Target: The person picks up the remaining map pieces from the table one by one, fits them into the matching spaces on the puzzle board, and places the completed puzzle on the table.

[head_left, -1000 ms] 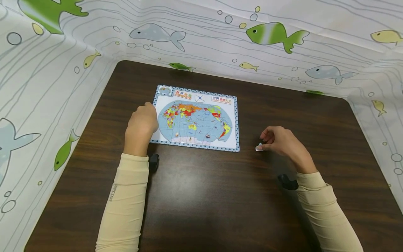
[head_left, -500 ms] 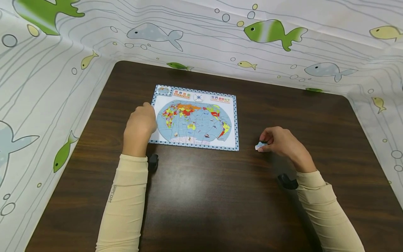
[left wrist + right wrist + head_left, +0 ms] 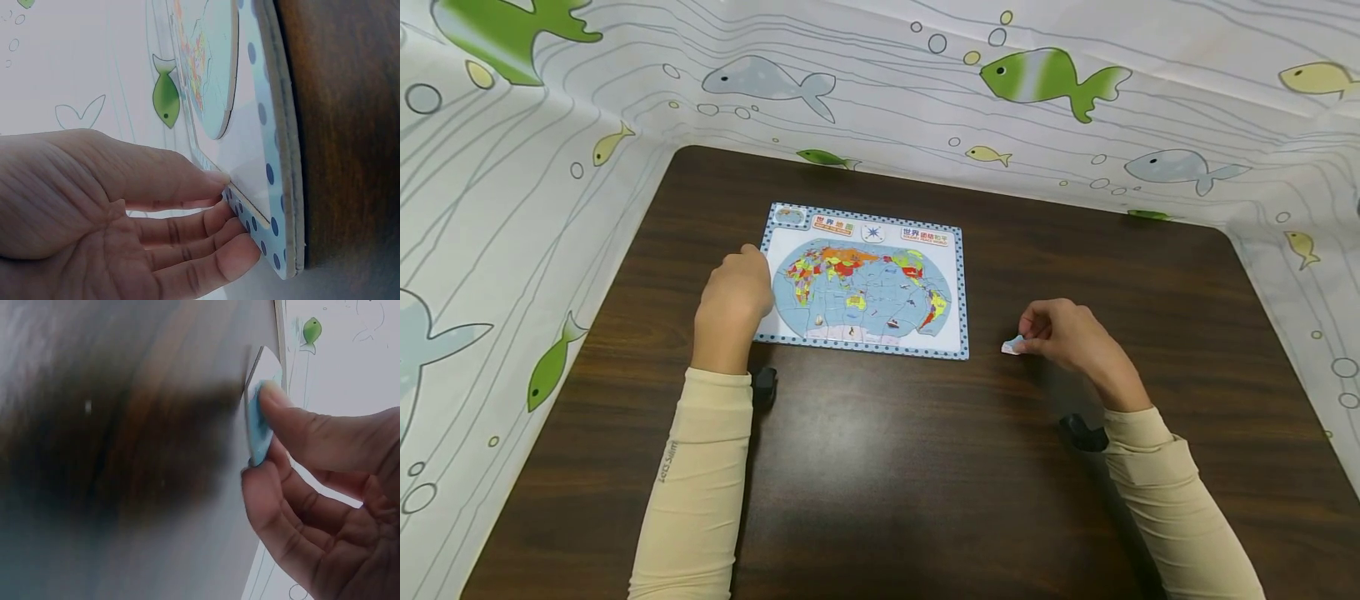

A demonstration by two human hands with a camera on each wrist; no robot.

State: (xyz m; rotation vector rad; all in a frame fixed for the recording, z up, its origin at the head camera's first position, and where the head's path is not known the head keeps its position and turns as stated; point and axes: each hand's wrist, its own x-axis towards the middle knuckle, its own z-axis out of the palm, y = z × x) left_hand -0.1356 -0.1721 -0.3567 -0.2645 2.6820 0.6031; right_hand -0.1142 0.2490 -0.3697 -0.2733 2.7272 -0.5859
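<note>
A world map jigsaw puzzle board lies flat on the table, with a dotted blue border and a blue oval map. My left hand holds the board's left side. In the left wrist view, the thumb is on the border and the other fingertips are against the board's edge. Right of the board, my right hand pinches a small light blue and white puzzle piece between thumb and fingers. The right wrist view shows this puzzle piece tilted nearly edge-on, partly covered by the thumb.
The dark wooden table has rounded far corners. White cloth printed with fish and bubbles rises behind it and along both sides. Black wrist straps show at the sleeve cuffs.
The puzzle piece has turned in my right fingers, showing more of its face midway, and now sits slightly further left. My left hand stays on the board's edge.
</note>
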